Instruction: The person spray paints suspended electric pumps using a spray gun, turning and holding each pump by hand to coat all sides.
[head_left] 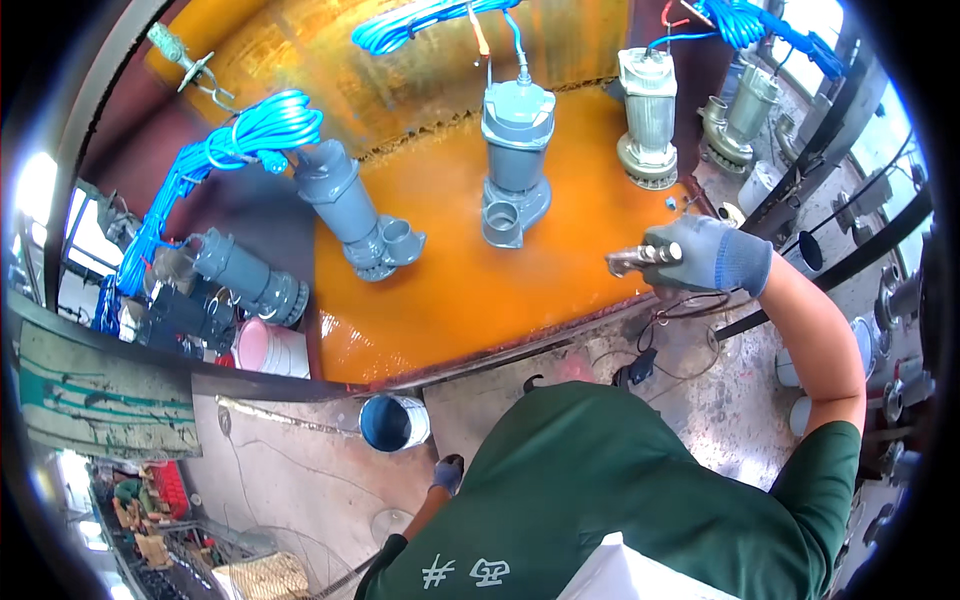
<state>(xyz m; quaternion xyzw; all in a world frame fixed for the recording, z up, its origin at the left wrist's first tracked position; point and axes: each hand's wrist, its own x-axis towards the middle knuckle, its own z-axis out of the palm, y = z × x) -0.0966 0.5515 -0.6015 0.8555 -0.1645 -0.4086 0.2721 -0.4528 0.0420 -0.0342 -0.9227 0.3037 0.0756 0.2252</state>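
My right hand [715, 255], in a grey glove, is raised over the near right edge of an orange-coated booth floor. It is closed round a metal spray gun [635, 260] that points left. Beyond the gun hangs a grey-painted submersible pump [517, 135], an orange hook and a blue cable at its top. A second grey pump [350, 210] tilts to its left, and a bare metal pump [650, 120] is at the right. My left hand [449, 472], also gloved, hangs low beside a paint bucket [394, 423]; its fingers are too small to read.
Coiled blue cables [250, 135] hang above the pumps. At the left, another grey pump [250, 275] is close to a pink-topped bucket [262, 347]. An unpainted pump [740, 118] is at the far right. Dark hose [690, 308] trails below my right hand.
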